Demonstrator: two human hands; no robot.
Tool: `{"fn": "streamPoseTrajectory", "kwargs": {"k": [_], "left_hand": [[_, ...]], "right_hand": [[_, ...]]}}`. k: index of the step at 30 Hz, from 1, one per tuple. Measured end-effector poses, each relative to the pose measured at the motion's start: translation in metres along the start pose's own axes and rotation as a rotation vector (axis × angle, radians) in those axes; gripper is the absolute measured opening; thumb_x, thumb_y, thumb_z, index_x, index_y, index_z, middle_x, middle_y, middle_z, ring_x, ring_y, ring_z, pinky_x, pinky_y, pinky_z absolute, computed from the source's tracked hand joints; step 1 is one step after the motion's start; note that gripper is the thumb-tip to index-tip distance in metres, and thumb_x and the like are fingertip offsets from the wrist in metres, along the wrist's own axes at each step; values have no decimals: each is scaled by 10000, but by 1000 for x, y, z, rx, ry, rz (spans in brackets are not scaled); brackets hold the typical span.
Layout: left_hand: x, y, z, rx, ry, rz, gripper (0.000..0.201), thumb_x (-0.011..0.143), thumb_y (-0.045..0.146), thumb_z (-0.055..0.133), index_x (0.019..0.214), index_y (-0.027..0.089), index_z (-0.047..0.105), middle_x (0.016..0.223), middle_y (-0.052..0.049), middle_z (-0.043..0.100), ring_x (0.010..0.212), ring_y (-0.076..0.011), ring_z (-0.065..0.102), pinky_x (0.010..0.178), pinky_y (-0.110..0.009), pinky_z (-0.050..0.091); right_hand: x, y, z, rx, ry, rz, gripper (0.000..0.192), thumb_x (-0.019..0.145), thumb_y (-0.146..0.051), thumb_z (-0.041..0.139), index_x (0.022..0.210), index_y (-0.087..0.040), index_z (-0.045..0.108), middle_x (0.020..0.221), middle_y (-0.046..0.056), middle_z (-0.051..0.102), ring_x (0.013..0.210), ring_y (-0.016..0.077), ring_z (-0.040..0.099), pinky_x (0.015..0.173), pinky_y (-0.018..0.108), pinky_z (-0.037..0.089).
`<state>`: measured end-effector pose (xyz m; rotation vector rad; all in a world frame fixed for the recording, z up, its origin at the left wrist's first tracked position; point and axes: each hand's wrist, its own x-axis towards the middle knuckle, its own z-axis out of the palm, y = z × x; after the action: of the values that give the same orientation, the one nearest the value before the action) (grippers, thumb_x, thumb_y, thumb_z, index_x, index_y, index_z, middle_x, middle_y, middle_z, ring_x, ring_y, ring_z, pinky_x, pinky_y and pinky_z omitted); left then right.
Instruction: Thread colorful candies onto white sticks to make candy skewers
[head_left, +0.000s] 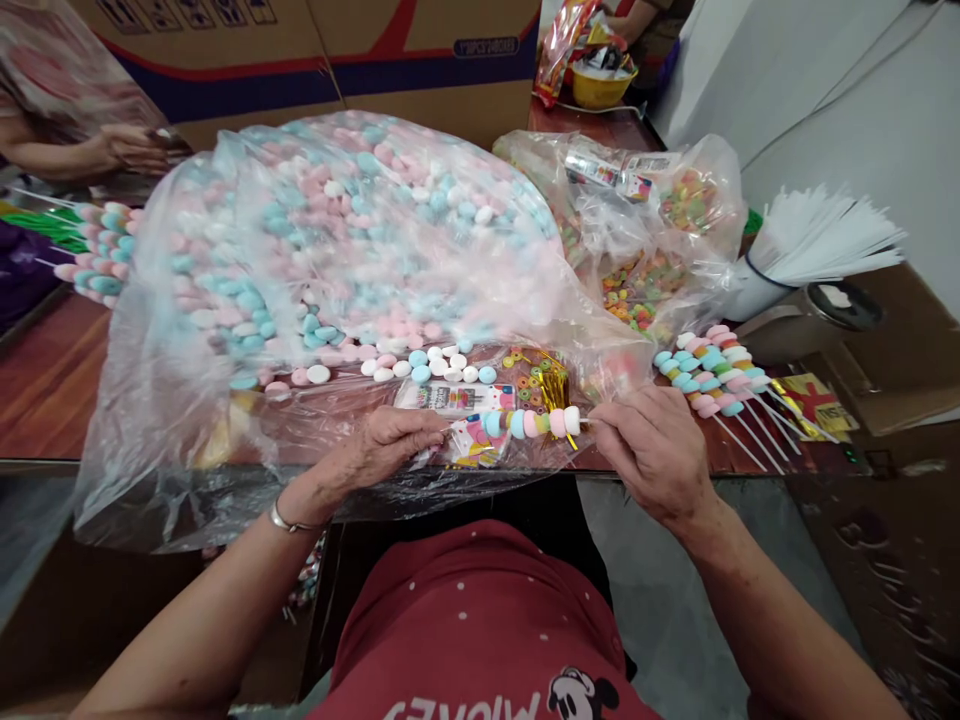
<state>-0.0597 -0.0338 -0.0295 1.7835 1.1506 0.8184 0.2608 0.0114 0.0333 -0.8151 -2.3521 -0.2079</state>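
Pinching a candy skewer [535, 424] at both ends, with left hand [401, 435] and right hand [656, 450], level over printed wrappers [457, 398] and gold strips [555, 385], near loose candies [421, 373], before a large clear bag [360, 220] and left of more stacked skewers [712, 368].

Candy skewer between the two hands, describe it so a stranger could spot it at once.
Find the huge clear bag of pastel candies on the table. At its front edge, the left hand and right hand hold one candy skewer between them. Unlike the piled skewers to the right, it is held alone, nearly level, with a white candy at its right end.
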Motion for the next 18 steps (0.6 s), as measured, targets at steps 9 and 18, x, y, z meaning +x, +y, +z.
{"fn": "streamPoseTrajectory", "kwargs": {"k": [9, 18], "left_hand": [[-5, -10, 10, -48, 239, -31, 283, 854, 394, 637, 864, 135, 751, 775, -59, 736, 661, -131, 631, 618, -214, 513], [-8, -8, 8, -28, 301, -39, 280, 829, 399, 663, 826, 136, 761, 691, -44, 719, 599, -127, 613, 572, -214, 506]], "right_hand": [[0, -9, -6, -66, 35, -72, 97, 870, -129, 579, 880, -216, 619, 703, 7, 645, 674, 164, 520, 700, 347, 379], [-2, 0, -15, -24, 77, 40, 104, 870, -131, 578, 918, -217, 610, 762, 28, 661, 709, 188, 548, 694, 365, 393]]}}
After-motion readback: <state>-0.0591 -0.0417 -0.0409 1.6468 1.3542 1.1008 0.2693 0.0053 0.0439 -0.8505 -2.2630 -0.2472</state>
